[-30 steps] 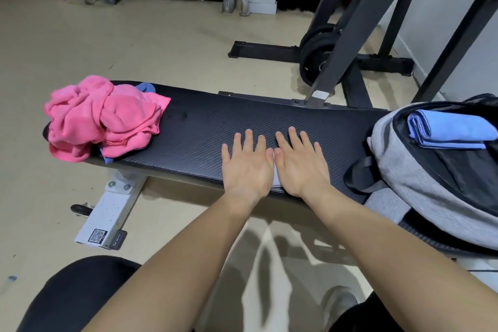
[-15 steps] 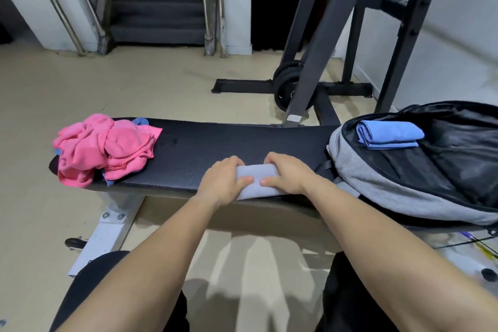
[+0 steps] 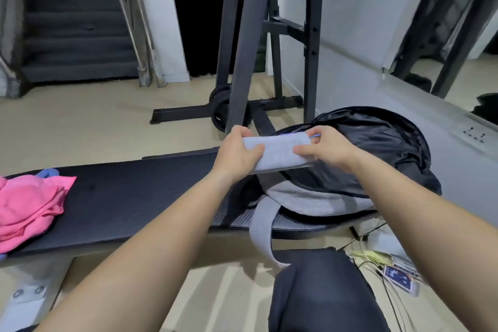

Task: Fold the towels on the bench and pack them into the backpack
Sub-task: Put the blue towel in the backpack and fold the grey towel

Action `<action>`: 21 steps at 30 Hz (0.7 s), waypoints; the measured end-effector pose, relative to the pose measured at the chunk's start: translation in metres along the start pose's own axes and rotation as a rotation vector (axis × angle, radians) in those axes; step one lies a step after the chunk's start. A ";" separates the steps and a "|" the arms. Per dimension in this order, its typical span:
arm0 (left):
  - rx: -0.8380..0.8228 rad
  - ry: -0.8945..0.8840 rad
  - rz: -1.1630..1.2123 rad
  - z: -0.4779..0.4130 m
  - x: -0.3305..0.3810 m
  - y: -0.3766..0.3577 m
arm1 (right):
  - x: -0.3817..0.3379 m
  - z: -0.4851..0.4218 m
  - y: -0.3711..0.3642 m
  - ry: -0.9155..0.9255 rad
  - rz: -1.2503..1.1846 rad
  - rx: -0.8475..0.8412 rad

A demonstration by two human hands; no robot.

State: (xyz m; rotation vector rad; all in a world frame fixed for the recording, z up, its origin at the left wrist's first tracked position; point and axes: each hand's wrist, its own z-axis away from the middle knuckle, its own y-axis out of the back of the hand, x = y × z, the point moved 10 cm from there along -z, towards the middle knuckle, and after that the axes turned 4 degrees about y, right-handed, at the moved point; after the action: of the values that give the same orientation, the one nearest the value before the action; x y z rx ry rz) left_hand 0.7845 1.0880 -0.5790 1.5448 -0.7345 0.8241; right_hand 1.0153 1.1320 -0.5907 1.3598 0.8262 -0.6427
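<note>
A folded pale grey towel point(image 3: 277, 152) is held in the air over the open mouth of the grey and black backpack point(image 3: 318, 197), which lies on the right end of the black bench point(image 3: 129, 197). My left hand point(image 3: 237, 153) grips the towel's left end and my right hand point(image 3: 327, 149) grips its right end. A sliver of the blue towel point(image 3: 314, 136) inside the backpack shows behind my right fingers. A crumpled pink towel point(image 3: 29, 205) lies on the bench's left end, with a bit of blue cloth point(image 3: 48, 172) under it.
A black weight rack point(image 3: 242, 43) with plates point(image 3: 221, 110) stands behind the bench. A wall mirror point(image 3: 458, 21) is at the right. Cables and small packets point(image 3: 396, 272) lie on the floor at lower right. My dark-clothed knee point(image 3: 320, 294) is below the backpack strap point(image 3: 260, 226).
Both hands lifted the folded grey towel off the bench's front edge and carried it right, over the backpack opening. My view swung right, so the pink towel now sits at the left edge.
</note>
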 end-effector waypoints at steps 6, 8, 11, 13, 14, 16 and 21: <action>-0.133 0.027 0.045 -0.036 0.027 -0.088 | 0.063 -0.019 0.061 -0.087 0.167 0.161; -0.147 0.049 -0.029 -0.046 0.024 -0.111 | 0.078 -0.027 0.062 -0.117 0.256 0.146; -0.161 0.091 -0.171 -0.058 0.017 -0.140 | 0.098 -0.042 0.056 -0.169 0.357 0.121; -0.142 0.074 -0.280 -0.066 0.016 -0.152 | 0.110 -0.052 0.049 -0.213 0.403 0.104; -0.123 0.058 -0.338 -0.068 0.016 -0.157 | 0.113 -0.057 0.047 -0.222 0.421 0.102; -0.109 0.027 -0.421 -0.073 0.017 -0.168 | 0.116 -0.066 0.046 -0.227 0.461 0.116; -0.101 -0.036 -0.600 -0.079 0.019 -0.188 | 0.130 -0.081 0.041 -0.249 0.550 0.087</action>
State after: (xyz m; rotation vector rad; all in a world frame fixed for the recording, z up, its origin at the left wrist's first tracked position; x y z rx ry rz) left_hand 0.9425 1.1893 -0.6602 1.5694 -0.2966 0.3076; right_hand 1.1118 1.2261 -0.6742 1.4674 0.2056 -0.4033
